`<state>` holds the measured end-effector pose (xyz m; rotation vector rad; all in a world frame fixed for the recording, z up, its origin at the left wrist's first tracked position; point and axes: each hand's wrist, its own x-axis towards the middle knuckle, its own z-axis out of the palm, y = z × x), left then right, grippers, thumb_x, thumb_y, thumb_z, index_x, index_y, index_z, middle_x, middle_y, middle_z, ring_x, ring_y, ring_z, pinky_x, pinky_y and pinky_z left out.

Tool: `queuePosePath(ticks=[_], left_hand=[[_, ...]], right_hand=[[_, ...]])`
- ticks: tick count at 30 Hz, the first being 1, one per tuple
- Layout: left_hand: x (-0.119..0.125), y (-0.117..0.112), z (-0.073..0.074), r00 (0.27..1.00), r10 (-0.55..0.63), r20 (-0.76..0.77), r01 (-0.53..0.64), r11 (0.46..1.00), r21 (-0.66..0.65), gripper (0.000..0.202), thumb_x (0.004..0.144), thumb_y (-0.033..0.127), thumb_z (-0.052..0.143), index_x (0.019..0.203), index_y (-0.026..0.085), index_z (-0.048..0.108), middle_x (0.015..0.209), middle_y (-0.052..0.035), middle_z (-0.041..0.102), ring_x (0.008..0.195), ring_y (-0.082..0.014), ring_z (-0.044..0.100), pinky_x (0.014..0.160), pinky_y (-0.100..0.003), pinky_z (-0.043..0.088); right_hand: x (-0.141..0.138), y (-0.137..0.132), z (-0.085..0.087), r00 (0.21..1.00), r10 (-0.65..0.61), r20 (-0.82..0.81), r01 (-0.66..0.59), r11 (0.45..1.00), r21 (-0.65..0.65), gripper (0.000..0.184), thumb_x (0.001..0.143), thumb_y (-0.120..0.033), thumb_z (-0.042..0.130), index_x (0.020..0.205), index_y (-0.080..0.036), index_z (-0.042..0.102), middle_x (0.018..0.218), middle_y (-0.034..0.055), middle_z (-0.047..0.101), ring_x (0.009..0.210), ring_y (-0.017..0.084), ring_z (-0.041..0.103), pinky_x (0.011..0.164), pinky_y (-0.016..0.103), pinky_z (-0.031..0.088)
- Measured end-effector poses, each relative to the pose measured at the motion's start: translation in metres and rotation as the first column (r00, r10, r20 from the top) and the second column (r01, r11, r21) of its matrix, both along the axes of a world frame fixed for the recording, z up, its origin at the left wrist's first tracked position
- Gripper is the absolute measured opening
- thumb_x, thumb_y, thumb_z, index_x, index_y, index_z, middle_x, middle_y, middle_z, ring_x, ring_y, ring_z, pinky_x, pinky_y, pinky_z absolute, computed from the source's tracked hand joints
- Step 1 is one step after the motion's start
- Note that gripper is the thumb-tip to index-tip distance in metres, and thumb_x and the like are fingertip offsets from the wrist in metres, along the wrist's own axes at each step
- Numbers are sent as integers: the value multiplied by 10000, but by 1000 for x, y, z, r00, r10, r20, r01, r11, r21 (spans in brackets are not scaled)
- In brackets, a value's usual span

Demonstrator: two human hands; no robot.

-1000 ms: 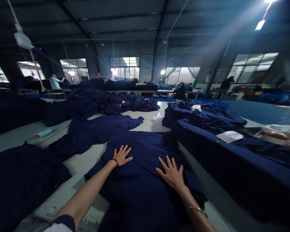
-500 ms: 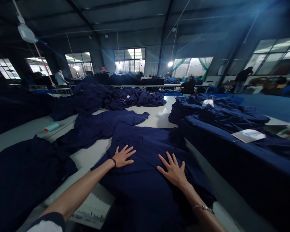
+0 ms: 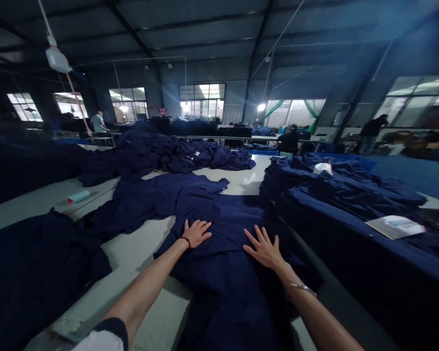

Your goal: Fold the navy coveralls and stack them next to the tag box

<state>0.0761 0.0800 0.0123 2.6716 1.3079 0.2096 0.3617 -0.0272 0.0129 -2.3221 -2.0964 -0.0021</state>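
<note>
A dark navy garment [image 3: 219, 268] lies spread over the pale table [image 3: 153, 248] in front of me, its lower part hanging toward my body over the near edge. My left hand [image 3: 197, 234] rests flat on the left side of the cloth, fingers spread. On the right side of it my right hand [image 3: 264, 248] also lies palm down with its fingers wide apart. Neither hand grips the fabric. Just beyond, another navy garment [image 3: 168, 192] touches the far left of the spread one.
Navy cloth heaps [image 3: 149, 148] cover the far table. A tall stack of navy pieces [image 3: 351, 234] stands at right, bearing a white paper [image 3: 395, 226]. A teal thread cone [image 3: 78, 196] lies at left, near more dark cloth [image 3: 40, 273]. Several people work farther back.
My hands have drawn closer together on the cloth, the left shifting to the right. The garment under them has narrowed and wrinkled somewhat. The camera view has tilted up slightly.
</note>
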Motion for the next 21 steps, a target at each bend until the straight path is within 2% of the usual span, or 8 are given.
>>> queuePosePath(ticks=[3,5,8,10,13,15,18,21], left_hand=[[-3,7,6,999,49,-20,-46,992,120,415,965,382,321,1370,386,414,1268,-40,544,1171,-264,462,1077,-581,163],[-1,12,13,995,75,-73,-61,983,175,379,937,265,396,1277,355,536,1167,-54,580,1103,-244,502,1065,-497,232],[2,15,23,988,105,-116,-80,976,203,304,915,200,421,1043,290,682,1068,-65,595,1047,-225,536,966,-385,346],[2,15,29,985,133,-112,-107,972,211,325,927,178,376,971,253,689,1056,-73,586,1013,-216,556,892,-356,380],[-5,13,34,975,197,-98,-171,960,222,359,935,130,305,1013,214,645,1061,-79,569,962,-207,577,823,-341,390],[-10,13,36,966,242,-97,-217,953,213,342,936,125,298,1012,194,624,1038,-74,568,938,-208,582,786,-328,392],[-14,13,36,954,283,-103,-261,947,185,279,934,149,336,973,191,609,1020,-57,564,926,-204,577,763,-311,389],[-15,11,38,951,293,-102,-276,950,148,250,933,167,352,993,205,592,1091,-52,544,905,-189,573,760,-307,392]], right_hand=[[-11,-16,-3,1000,19,-10,-18,999,33,625,870,-650,299,1442,-428,180,1572,45,95,1426,311,20,1045,677,24],[-16,-25,-3,999,7,-32,-6,999,43,634,869,-654,299,1445,-423,173,1572,54,91,1426,312,25,1046,673,25],[-19,-34,-1,999,-38,-39,41,997,65,655,863,-651,330,1451,-415,165,1569,74,105,1425,318,29,1046,668,31],[-17,-39,0,996,-91,-25,92,993,78,659,861,-635,358,1452,-410,173,1562,90,138,1422,332,45,1042,670,34],[-13,-47,-1,987,-160,0,160,983,94,641,865,-602,383,1449,-399,211,1547,106,198,1414,352,87,1037,672,40],[-11,-53,-2,983,-180,22,176,977,119,612,881,-510,409,1451,-389,219,1539,103,227,1411,342,115,1042,663,41],[-7,-61,-4,970,-226,90,202,955,216,658,855,-232,433,1461,-358,209,1536,87,241,1413,303,134,1047,660,20],[-1,-68,-7,934,-331,134,282,913,295,724,799,-52,361,1459,-322,239,1530,77,258,1409,275,164,1045,667,68]])
